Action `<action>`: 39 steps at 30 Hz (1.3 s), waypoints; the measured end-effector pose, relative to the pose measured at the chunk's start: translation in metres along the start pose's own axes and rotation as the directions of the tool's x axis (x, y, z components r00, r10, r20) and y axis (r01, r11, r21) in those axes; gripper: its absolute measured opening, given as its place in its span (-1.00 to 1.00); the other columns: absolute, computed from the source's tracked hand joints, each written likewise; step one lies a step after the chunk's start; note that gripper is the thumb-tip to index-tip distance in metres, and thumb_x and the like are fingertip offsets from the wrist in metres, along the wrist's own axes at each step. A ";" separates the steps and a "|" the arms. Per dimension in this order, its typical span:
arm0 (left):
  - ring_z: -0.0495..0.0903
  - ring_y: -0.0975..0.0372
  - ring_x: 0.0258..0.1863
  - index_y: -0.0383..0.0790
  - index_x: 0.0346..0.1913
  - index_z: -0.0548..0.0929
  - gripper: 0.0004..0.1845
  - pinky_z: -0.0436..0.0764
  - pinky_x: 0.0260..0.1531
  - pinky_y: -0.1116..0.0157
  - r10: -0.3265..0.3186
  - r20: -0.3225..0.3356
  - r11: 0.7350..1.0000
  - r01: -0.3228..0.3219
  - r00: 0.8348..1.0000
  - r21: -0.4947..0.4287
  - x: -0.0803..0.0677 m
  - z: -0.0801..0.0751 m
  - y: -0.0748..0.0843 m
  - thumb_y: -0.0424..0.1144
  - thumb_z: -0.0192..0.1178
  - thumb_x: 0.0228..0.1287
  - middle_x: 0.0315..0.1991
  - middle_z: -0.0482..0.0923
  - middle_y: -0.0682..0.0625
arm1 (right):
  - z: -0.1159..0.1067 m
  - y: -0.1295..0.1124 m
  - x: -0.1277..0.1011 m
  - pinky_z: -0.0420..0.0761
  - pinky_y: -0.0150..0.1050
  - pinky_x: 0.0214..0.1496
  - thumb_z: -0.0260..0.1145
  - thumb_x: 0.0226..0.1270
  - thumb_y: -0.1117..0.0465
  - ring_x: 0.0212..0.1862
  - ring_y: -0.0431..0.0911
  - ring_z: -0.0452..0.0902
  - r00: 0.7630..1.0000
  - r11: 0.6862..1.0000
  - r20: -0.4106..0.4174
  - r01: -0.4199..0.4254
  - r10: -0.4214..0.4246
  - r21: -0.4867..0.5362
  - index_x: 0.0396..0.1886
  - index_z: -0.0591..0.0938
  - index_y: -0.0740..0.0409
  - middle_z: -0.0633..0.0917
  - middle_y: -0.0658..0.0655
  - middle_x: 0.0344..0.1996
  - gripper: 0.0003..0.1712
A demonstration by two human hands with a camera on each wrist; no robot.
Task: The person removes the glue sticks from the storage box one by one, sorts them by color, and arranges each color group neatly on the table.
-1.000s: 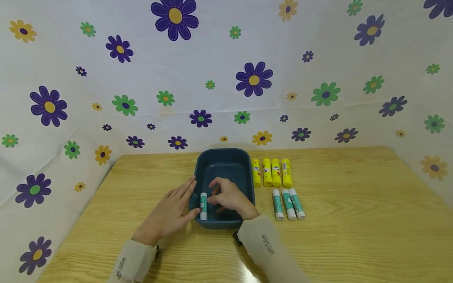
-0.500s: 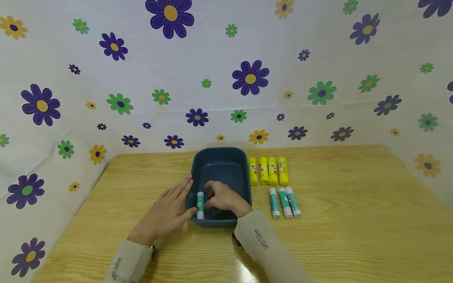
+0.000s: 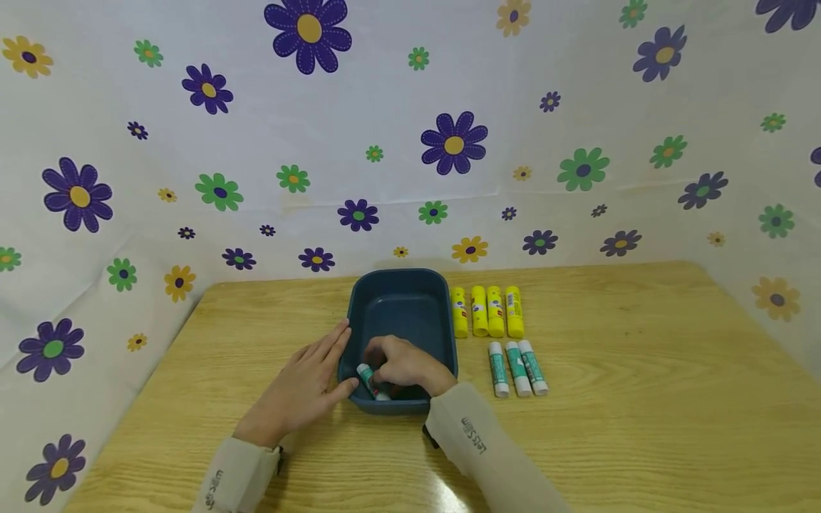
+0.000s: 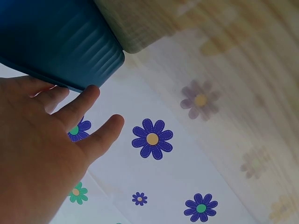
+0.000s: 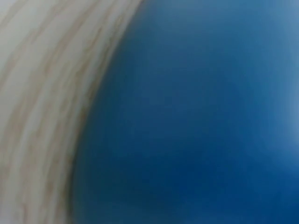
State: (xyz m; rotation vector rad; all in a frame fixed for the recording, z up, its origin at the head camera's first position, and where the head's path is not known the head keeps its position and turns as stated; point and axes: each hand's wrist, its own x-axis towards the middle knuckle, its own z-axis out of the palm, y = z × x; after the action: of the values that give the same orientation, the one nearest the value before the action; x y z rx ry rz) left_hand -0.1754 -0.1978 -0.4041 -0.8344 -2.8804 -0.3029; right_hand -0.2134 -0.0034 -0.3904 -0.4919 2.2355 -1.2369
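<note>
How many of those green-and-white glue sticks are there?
4: three green-and-white glue sticks lie side by side on the table, one in the right hand inside the blue tray. More may be hidden.

Head view looks forward and down across the light wooden table (image 3: pixel 641 399) at the flowered backdrop. Left wrist view sits close beside the dark blue plastic tub (image 4: pixel 56 42), facing outward. Right wrist view is pressed near, blurred; all three share the tub.

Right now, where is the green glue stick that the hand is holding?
In the head view, the green glue stick lies tilted inside the blue bin, at its near left corner, pinched by the right hand.
</note>
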 end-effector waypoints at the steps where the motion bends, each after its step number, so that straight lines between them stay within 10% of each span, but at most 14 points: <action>1: 0.02 0.08 0.35 -0.27 0.41 0.00 -0.20 0.16 0.18 -0.09 -0.001 0.001 1.000 0.001 1.000 0.000 0.000 0.000 0.000 0.15 -0.06 0.30 0.44 -0.15 -0.05 | 0.000 0.000 0.000 0.60 -0.18 -0.47 0.24 0.11 0.47 -0.40 -0.05 0.54 1.000 1.000 0.005 0.004 -0.004 0.005 -0.09 0.53 0.22 0.57 0.12 -0.27 -0.67; 16: 0.05 0.06 0.34 -0.27 0.41 0.00 -0.20 0.18 0.17 -0.10 0.005 -0.018 1.000 -0.005 1.000 -0.001 -0.001 0.000 -0.001 0.15 -0.05 0.30 0.44 -0.15 -0.04 | 0.001 -0.003 -0.002 0.56 -0.26 -0.53 0.27 0.07 0.48 -0.53 -0.06 0.53 0.997 0.993 0.051 0.066 -0.061 -0.093 0.05 0.50 0.21 0.57 0.10 -0.43 -0.52; 39: 0.00 0.09 0.36 -0.20 0.43 -0.06 -0.19 0.13 0.20 -0.08 -0.034 0.038 0.999 0.035 0.999 -0.010 -0.001 -0.003 0.001 0.22 -0.16 0.30 0.44 -0.20 0.01 | -0.042 -0.014 -0.020 0.63 -0.14 -0.51 0.33 0.02 0.48 -0.35 0.04 0.54 0.988 0.988 -0.140 0.083 -0.064 0.128 -0.03 0.47 0.16 0.50 0.23 -0.23 -0.52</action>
State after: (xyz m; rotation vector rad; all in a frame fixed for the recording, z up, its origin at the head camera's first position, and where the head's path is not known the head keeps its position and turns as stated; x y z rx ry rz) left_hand -0.1743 -0.1980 -0.4013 -0.8014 -2.9332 -0.3092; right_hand -0.2220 0.0280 -0.3545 -0.4546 2.2440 -1.4871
